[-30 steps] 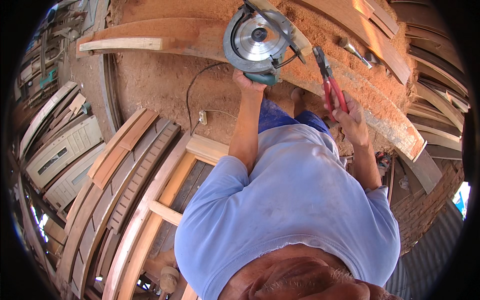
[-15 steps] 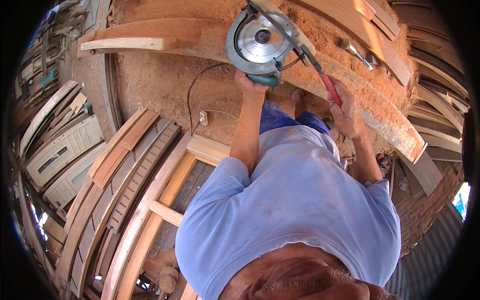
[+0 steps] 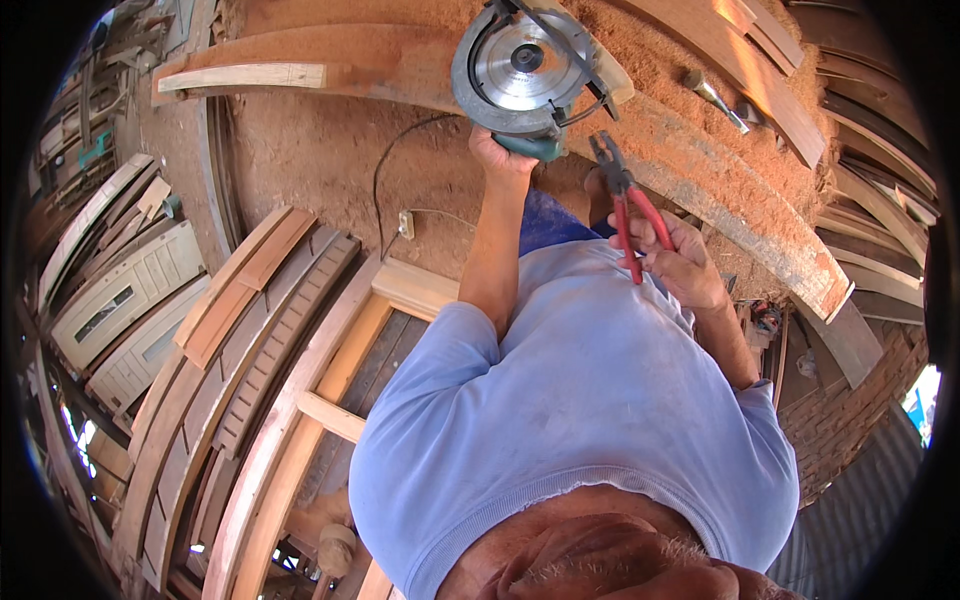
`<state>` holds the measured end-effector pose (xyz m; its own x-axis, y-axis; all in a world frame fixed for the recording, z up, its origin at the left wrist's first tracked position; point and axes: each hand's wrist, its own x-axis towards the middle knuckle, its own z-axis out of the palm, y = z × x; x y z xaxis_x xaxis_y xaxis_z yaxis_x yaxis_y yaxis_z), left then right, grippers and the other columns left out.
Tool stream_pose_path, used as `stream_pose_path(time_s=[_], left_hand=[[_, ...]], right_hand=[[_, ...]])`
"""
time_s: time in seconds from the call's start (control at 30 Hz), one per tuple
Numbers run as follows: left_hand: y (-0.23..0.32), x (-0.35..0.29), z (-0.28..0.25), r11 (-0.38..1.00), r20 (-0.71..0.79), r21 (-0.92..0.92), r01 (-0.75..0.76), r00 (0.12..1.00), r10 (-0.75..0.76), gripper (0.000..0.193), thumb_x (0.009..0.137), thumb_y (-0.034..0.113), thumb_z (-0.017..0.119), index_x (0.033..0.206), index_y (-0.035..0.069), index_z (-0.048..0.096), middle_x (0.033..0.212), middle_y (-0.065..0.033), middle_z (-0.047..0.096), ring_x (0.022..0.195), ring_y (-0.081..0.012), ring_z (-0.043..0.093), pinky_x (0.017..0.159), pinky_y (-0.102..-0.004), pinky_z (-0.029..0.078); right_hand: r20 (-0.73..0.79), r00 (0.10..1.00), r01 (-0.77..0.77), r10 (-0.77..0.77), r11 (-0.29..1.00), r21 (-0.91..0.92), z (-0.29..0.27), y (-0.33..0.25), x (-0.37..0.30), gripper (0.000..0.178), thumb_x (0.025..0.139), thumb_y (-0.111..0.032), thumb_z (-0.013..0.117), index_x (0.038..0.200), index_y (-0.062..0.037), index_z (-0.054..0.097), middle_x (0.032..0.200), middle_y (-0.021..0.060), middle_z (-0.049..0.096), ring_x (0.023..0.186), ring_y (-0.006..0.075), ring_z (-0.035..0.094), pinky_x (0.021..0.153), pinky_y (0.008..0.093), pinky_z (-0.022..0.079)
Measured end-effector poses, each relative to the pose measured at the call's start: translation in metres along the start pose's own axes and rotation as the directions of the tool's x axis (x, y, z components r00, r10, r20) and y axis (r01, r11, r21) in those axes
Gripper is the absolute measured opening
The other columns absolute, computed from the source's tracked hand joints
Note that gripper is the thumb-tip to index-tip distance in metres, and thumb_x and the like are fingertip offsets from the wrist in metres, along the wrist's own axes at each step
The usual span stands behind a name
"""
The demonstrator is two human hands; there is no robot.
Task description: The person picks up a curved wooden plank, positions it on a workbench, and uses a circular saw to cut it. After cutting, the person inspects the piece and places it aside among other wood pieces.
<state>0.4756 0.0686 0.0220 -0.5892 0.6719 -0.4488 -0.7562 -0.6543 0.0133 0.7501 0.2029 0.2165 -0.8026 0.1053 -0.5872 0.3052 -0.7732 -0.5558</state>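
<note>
A circular saw (image 3: 462, 90) rests tipped at the edge of the sawdust-covered wooden bench (image 3: 690, 165), its round silver blade facing up. My left hand (image 3: 502, 158) is closed around the saw's green handle. In my right hand (image 3: 682, 262) is a pair of pliers (image 3: 620, 185) with red handles, one of them against the fingers and the handles spread apart. The plier jaws point away from me, just right of the saw and apart from it.
A chisel-like tool (image 3: 716, 100) lies in sawdust beside a brown board (image 3: 725, 60). A pale wood strip (image 3: 240, 77) sits at the bench's far left. A dark cord (image 3: 378, 180) trails over the dirt floor. Left of me stand a wooden frame (image 3: 325, 395) and stacked planks (image 3: 215, 390).
My right hand has drawn the pliers back toward me and turned them, away from the saw; both red handles now show, spread apart. The left hand and saw have barely moved.
</note>
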Motion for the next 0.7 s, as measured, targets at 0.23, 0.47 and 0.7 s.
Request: stream_pose_path(time_s=[0.23, 0.47, 0.7], left_hand=[[-0.002, -0.004, 0.003, 1.0, -0.004, 0.019, -0.016, 1.0, 0.016, 0.043, 0.089, 0.018, 0.065, 0.127, -0.001, 0.065, 0.131, -0.0174, 0.07, 0.121, -0.0347, 0.067, 0.108, -0.0547, 0.052], [-0.002, -0.001, 0.002, 1.0, -0.005, 0.007, -0.016, 1.0, 0.016, 0.041, 0.088, 0.019, 0.067, 0.124, -0.001, 0.066, 0.126, -0.0178, 0.072, 0.116, -0.0346, 0.07, 0.104, -0.053, 0.055], [-0.002, 0.0, 0.006, 1.0, -0.016, 0.001, -0.025, 1.0, 0.025, 0.042, 0.088, 0.02, 0.067, 0.124, -0.001, 0.067, 0.125, -0.017, 0.072, 0.116, -0.0336, 0.07, 0.104, -0.0525, 0.055]], right_hand=[[0.001, 0.999, -0.037, 0.038, 0.981, -0.193, 0.021, 0.007, 0.012, 0.041, 0.085, 0.008, 0.048, 0.125, 0.0014, 0.055, 0.12, 0.0128, 0.064, 0.108, 0.0158, 0.062, 0.088, 0.0319, 0.052], [0.003, 0.999, -0.043, 0.044, 0.994, -0.1, 0.034, 0.007, 0.02, 0.029, 0.086, 0.009, 0.047, 0.112, -0.0018, 0.053, 0.128, 0.0153, 0.062, 0.113, 0.0191, 0.063, 0.092, 0.0326, 0.053], [0.003, 0.991, -0.134, 0.135, 0.976, 0.173, 0.052, 0.005, 0.026, 0.037, 0.08, 0.007, 0.044, 0.114, -0.0033, 0.054, 0.133, 0.0214, 0.061, 0.111, 0.0272, 0.067, 0.088, 0.0405, 0.059]])
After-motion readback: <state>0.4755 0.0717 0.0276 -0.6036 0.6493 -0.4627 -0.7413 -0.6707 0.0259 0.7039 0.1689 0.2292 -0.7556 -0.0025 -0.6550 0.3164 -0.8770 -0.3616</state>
